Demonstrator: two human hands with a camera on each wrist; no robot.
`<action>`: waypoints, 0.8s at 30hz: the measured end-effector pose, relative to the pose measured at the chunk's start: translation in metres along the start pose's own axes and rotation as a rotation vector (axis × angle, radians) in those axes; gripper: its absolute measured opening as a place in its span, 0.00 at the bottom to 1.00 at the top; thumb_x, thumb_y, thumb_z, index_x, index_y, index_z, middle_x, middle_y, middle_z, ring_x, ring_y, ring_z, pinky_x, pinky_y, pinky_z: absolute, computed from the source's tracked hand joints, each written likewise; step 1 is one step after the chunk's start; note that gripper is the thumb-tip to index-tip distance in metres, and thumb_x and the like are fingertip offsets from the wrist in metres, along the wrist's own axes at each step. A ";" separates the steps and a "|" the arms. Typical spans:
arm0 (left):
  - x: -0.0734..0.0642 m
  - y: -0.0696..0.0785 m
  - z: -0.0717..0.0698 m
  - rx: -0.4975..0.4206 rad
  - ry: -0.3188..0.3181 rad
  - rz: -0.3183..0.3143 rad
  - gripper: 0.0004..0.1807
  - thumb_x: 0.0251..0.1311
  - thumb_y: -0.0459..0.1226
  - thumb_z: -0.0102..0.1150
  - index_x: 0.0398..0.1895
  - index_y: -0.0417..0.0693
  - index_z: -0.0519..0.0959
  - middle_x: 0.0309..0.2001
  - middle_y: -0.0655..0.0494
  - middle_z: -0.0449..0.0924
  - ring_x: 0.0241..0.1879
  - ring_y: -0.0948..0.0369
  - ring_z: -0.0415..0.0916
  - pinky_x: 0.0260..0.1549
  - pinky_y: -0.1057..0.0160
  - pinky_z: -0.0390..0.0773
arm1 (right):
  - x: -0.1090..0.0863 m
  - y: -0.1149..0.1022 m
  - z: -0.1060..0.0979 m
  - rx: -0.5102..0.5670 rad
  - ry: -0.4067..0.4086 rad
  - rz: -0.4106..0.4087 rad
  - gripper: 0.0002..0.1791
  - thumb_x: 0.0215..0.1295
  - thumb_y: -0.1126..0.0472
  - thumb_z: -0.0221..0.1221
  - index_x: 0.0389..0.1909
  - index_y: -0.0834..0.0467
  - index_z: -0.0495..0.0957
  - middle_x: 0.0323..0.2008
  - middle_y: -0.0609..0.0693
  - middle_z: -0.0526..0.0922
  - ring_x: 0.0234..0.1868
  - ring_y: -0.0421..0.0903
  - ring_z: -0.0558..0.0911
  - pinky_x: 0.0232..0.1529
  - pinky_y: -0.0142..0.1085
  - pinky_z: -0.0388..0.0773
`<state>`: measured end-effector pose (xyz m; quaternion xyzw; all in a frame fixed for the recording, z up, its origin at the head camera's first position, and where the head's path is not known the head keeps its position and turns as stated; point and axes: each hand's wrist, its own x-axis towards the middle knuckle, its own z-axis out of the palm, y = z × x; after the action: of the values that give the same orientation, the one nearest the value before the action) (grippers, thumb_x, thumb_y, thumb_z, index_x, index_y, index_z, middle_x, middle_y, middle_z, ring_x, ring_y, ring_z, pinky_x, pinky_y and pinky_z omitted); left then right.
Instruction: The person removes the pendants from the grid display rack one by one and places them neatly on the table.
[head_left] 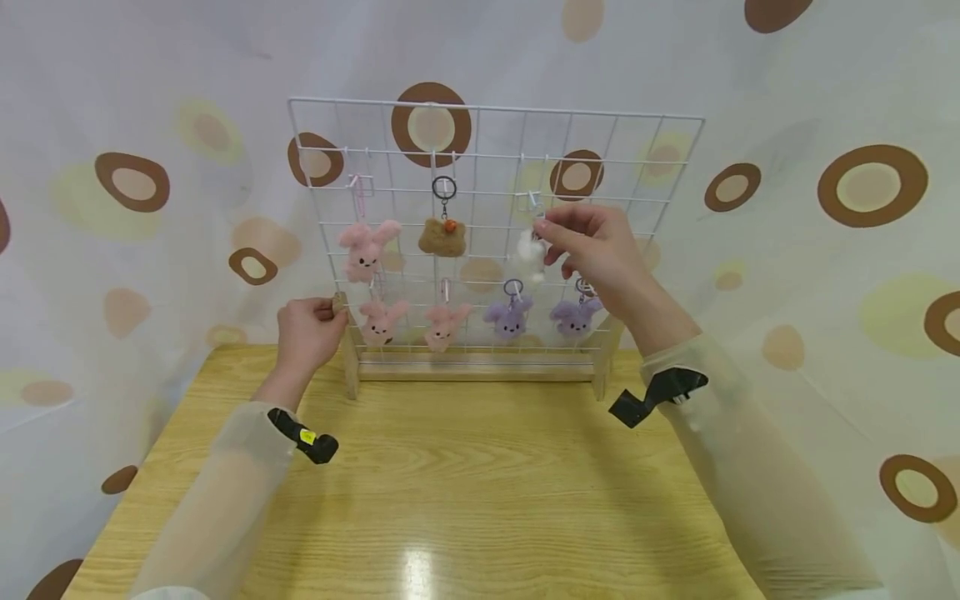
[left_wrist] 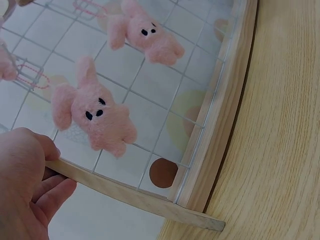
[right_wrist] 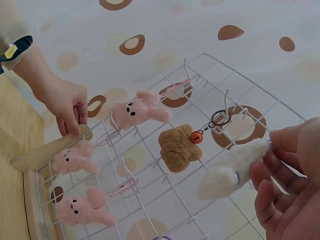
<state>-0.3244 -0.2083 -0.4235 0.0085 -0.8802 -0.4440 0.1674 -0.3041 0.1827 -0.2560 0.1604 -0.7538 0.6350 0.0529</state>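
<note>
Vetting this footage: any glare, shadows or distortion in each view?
Head: glare spot on the table at frame bottom, soft shadow beside the right sleeve, white plush washed out. Left wrist: wooden bottom rail bows, probably lens distortion. Right wrist: no strong glare, brown plush looks reasonably sharp.

No text, brand, number or sign can be read in the three views. A small yellow label [head_left: 307,436] is borne by the black left strap [head_left: 322,450], at the lower left of the head view; any marks on it are too small to be made out. The same label is seen at the upper left edge of the right wrist view, where any print is likewise too blurred to be read.
</note>
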 end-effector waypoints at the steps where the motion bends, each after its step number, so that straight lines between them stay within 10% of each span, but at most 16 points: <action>1: 0.000 0.000 0.000 -0.002 0.000 -0.003 0.17 0.71 0.36 0.62 0.51 0.28 0.86 0.43 0.34 0.88 0.44 0.44 0.89 0.43 0.45 0.87 | -0.001 -0.001 0.000 0.008 -0.005 -0.003 0.07 0.74 0.60 0.67 0.44 0.61 0.85 0.38 0.51 0.86 0.31 0.47 0.83 0.24 0.33 0.77; 24: -0.001 -0.004 0.001 -0.005 -0.018 -0.012 0.18 0.73 0.36 0.61 0.54 0.27 0.85 0.44 0.34 0.88 0.45 0.44 0.89 0.43 0.45 0.87 | -0.028 0.014 -0.005 0.033 -0.089 0.007 0.10 0.76 0.62 0.65 0.44 0.67 0.82 0.36 0.51 0.85 0.29 0.46 0.82 0.24 0.33 0.77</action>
<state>-0.3242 -0.2099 -0.4269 0.0094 -0.8806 -0.4471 0.1567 -0.2828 0.1945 -0.2760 0.1867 -0.7453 0.6399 0.0143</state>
